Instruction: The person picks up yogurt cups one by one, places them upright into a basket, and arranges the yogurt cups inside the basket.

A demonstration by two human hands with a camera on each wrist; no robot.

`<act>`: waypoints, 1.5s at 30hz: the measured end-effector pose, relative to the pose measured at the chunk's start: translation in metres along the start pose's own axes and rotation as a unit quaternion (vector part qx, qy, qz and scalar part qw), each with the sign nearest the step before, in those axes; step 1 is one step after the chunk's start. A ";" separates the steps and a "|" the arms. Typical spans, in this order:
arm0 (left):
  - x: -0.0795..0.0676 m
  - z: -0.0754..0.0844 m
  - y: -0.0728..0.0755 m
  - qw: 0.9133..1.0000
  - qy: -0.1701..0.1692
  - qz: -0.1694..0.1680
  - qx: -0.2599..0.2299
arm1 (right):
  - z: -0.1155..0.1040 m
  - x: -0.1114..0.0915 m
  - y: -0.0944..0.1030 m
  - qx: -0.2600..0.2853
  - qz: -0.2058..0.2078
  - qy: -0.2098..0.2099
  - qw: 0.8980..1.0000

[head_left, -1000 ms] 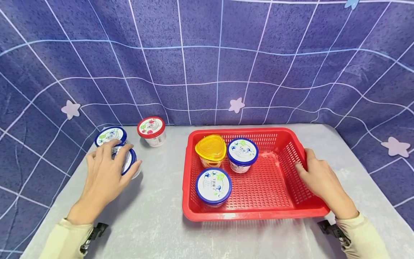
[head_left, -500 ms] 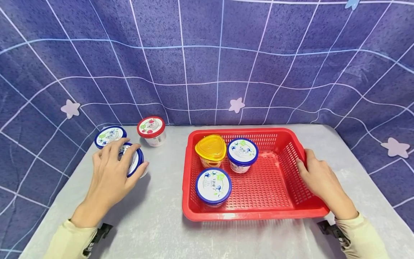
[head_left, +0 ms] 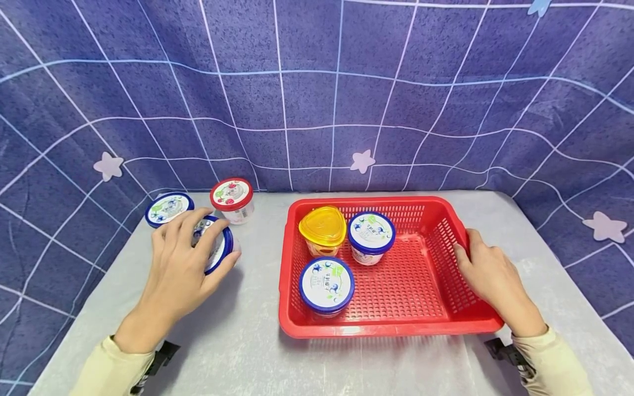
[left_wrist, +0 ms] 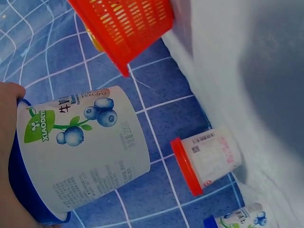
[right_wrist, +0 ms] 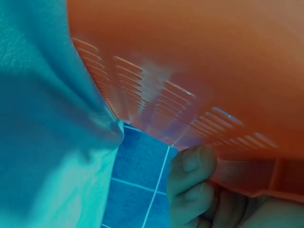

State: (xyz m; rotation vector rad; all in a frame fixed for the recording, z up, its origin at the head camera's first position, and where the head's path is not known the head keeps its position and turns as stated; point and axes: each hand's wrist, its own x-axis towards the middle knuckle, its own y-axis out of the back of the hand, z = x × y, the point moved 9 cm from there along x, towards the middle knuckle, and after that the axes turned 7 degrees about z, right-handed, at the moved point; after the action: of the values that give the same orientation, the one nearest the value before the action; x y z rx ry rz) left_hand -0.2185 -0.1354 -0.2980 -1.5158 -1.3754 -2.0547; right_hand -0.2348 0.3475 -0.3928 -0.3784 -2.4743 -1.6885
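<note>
My left hand (head_left: 180,269) grips a white tub with a blue lid and blueberry print (left_wrist: 85,152) by its lid rim, left of the basket. Part of that lid is covered by the fingers in the head view. Over on the right, my right hand (head_left: 490,275) holds the end rim of the red plastic basket (head_left: 396,330). Its curled fingers (right_wrist: 192,161) show under the rim in the right wrist view. Inside the basket stand two blue-lidded tubs, one at the front left (head_left: 327,285) and one behind (head_left: 371,234), plus a tub with a yellow lid (head_left: 323,226).
Behind the held tub stand a red-lidded tub (head_left: 231,198) and another blue-lidded tub (head_left: 169,208), the latter partly hidden by my left hand. A grey cloth-like surface (head_left: 238,341) lies under everything. A blue gridded curtain (head_left: 317,99) rises along the back.
My left hand has carried the blue-lidded tub rightward and slightly nearer, away from the other blue-lidded tub. My right hand and the basket have stayed nearly still.
</note>
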 end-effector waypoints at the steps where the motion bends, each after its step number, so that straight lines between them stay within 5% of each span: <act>1: 0.001 0.001 0.000 1.000 0.000 0.000 -0.001 | 0.000 0.000 0.000 -0.001 0.000 0.000 1.000; 20: 0.007 0.005 0.004 1.000 0.003 -0.009 -0.002 | -0.015 -0.004 -0.003 0.029 -0.012 -0.015 0.999; 45: 0.029 0.046 0.004 0.997 -0.054 0.003 -0.056 | -0.018 -0.003 -0.005 0.021 -0.005 -0.021 1.000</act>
State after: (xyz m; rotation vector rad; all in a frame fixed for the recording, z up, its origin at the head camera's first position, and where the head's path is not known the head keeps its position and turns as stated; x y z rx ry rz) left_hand -0.2002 -0.0921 -0.2706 -1.6972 -1.3119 -2.1064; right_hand -0.2343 0.3286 -0.3916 -0.4001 -2.5412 -1.6466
